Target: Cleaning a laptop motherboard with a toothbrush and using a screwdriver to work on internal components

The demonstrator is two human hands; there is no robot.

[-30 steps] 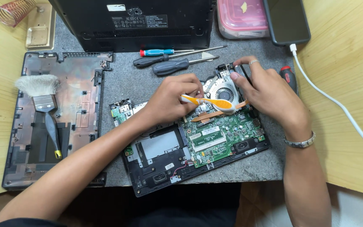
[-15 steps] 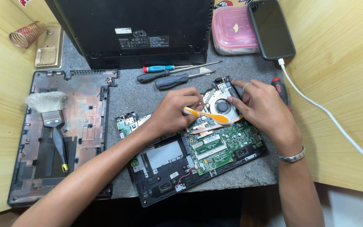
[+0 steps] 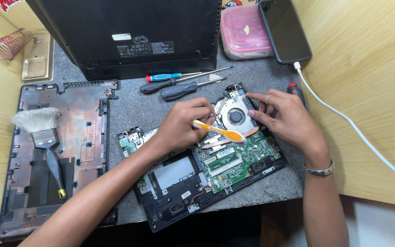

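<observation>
Your left hand [image 3: 184, 123] clenches an orange-and-white plastic toothbrush [image 3: 220, 131] over the round black fan [image 3: 236, 116] near the grey mat's [image 3: 129, 110] middle; your right hand's [image 3: 284, 121] fingers press flat, steadying the green board [image 3: 234, 164].

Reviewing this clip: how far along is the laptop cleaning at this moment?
Done: the bottom cover is off and lies at the left with a paintbrush on it; the green board is exposed. In hand: the left hand holds an orange and white toothbrush by the cooling fan, while the right hand steadies the laptop's edge. Left: the cover is not refitted; screwdrivers lie out.
</observation>
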